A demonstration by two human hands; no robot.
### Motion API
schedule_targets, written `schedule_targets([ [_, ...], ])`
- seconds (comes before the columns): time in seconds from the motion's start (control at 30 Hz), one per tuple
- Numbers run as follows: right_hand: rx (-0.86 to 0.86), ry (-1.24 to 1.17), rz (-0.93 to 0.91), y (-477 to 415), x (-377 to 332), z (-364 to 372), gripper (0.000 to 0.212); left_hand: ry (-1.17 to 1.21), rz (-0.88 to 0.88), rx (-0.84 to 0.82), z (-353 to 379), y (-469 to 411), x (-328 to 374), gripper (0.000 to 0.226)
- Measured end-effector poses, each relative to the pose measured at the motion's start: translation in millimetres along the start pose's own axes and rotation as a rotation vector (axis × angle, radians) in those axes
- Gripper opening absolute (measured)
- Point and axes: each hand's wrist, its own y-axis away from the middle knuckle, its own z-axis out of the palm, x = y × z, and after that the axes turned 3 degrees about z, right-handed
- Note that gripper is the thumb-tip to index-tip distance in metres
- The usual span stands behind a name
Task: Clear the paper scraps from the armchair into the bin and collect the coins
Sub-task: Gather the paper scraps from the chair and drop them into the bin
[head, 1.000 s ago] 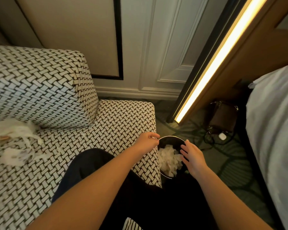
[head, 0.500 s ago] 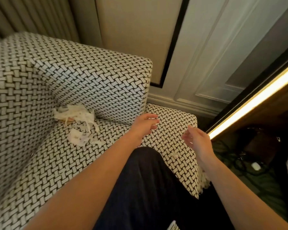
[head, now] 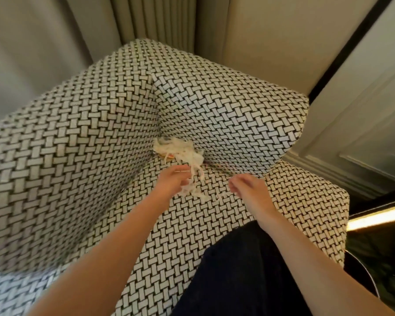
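Hands (head: 172,182) advanced to paper scraps (head: 183,151), left gripping

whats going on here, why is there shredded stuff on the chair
A person is clearing shredded paper off a woven-pattern armchair. The paper scraps are heaped in the back corner of the seat, and the left hand is curled into the nearest strands. The right hand hovers beside it over the seat, fingers loosely bent, holding nothing. Something orange shows under the heap, but it is too blurred to tell what it is. No coins can be made out.
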Motion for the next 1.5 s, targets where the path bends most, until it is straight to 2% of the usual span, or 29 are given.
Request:
schedule_targets([
  [0.13,-0.094,0.188,-0.025,-10,0,39,0.024,-0.029,-0.01,0.094,-34,-2,-11,0.02],
  [0.43,-0.391,0.448,-0.01,-14,17,96,0.053,-0.031,-0.082,0.14,-69,6,-37,0.02],
  [0.67,-0.458,0.385,0.05,-14,18,91,0.057,-0.024,-0.093,0.162,-70,11,-49,0.019],
  [0.73,-0.458,0.396,0.053,-13,21,85,0.053,-0.115,-0.037,0.171,-64,9,-52,0.028],
  [0.83,-0.461,0.454,0.027,-10,27,77,0.046,-0.417,0.153,0.154,-48,3,-57,0.056],
  [0.93,-0.381,0.534,-0.05,-7,34,72,0.039,-0.631,0.281,0.074,-28,-7,-58,0.076],
  [1.0,-0.307,0.534,-0.107,-4,37,71,0.035,-0.766,0.311,-0.003,-16,-14,-59,0.081],
  [1.17,-0.141,0.398,-0.178,-1,35,67,0.02,-1.052,0.24,-0.077,-5,-28,-63,0.071],
  [1.27,-0.063,0.285,-0.161,0,31,63,0.014,-1.15,0.287,-0.034,-8,-28,-66,0.061],
  [1.37,0.016,0.166,-0.108,-2,30,61,0.014,-1.205,0.387,0.06,-11,-23,-68,0.042],
  [1.43,0.067,0.105,-0.063,-4,30,61,0.016,-1.192,0.46,0.147,-12,-21,-71,0.031],
  [1.5,0.115,0.026,-0.005,-7,32,60,0.018,-1.135,0.498,0.199,-11,-21,-71,0.031],
])
